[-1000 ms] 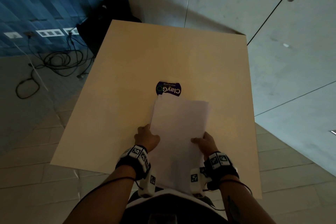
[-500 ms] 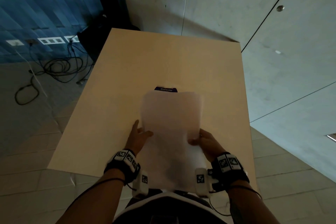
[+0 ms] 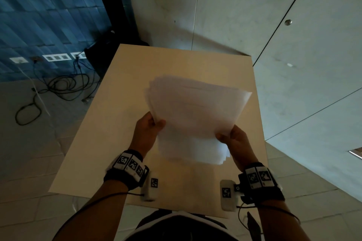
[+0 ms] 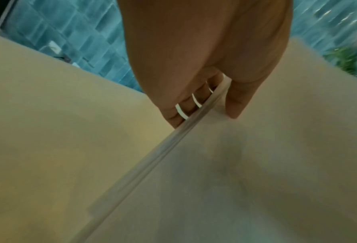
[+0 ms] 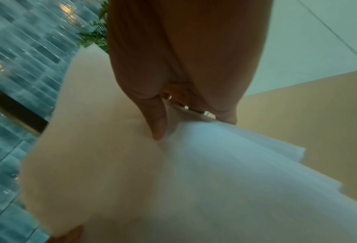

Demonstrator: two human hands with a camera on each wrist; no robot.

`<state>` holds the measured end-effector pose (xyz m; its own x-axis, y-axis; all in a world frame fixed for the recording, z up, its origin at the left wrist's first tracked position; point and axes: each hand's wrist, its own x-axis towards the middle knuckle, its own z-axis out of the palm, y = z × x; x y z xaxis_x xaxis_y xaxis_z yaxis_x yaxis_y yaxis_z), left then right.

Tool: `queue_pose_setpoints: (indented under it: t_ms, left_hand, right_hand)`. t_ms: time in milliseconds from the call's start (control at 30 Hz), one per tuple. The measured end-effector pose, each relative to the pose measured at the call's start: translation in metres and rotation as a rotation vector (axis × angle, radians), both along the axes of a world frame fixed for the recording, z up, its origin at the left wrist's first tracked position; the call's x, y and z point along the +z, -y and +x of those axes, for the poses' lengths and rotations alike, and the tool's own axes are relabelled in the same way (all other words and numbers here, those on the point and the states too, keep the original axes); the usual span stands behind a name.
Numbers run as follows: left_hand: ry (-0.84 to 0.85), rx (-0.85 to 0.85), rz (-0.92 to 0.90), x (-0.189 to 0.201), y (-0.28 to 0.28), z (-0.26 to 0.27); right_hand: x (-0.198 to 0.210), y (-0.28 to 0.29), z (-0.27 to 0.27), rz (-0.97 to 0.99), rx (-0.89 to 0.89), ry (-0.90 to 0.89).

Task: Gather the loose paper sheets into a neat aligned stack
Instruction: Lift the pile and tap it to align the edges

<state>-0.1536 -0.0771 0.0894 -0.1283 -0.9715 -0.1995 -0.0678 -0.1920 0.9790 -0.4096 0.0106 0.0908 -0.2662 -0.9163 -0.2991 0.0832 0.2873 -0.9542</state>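
A sheaf of white paper sheets (image 3: 194,119) is held up above the beige table (image 3: 109,133), tilted and slightly fanned at its edges. My left hand (image 3: 151,125) pinches its left edge, thumb on top and fingers underneath. My right hand (image 3: 229,136) pinches the right edge the same way. The left wrist view shows the sheets' edge (image 4: 152,166) running between the thumb and fingers of that hand (image 4: 204,105). In the right wrist view the thumb of the right hand (image 5: 184,121) presses onto the blurred paper (image 5: 173,180), whose corners are staggered.
The table's near edge (image 3: 176,208) lies just before my body. Cables (image 3: 58,88) lie on the floor to the left by a blue tiled wall. Concrete wall panels rise behind and to the right.
Both hands have lifted the sheets off the table and raised them, tilting the sheaf. The dark label seen beyond the paper earlier is now hidden.
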Motion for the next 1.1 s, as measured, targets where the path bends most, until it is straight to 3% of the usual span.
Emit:
queue_pose_setpoints:
  t_ms: [167,400,667,833,1100]
  left_hand:
    - [0.02,0.04,-0.14,0.014,0.001,-0.011]
    - [0.105,0.036,-0.104,-0.001,-0.008,-0.017]
    - [0.095,0.066,-0.193,0.006,-0.006,-0.014]
    - [0.171,0.063,-0.087,-0.013,-0.013,-0.013]
    - [0.219,0.079,-0.062,-0.018,-0.018,-0.025]
  right_hand:
    - [0.003,0.004,0.004,-0.087,-0.122,-0.013]
    - [-0.017,0.006,0.011,0.011,-0.155,-0.112]
    - [-0.014,0.001,0.011,-0.048,-0.184,-0.14]
    - [-0.032,0.0,0.012,0.008,-0.119,-0.269]
    - [-0.041,0.002,0.028,0.1,-0.129,-0.187]
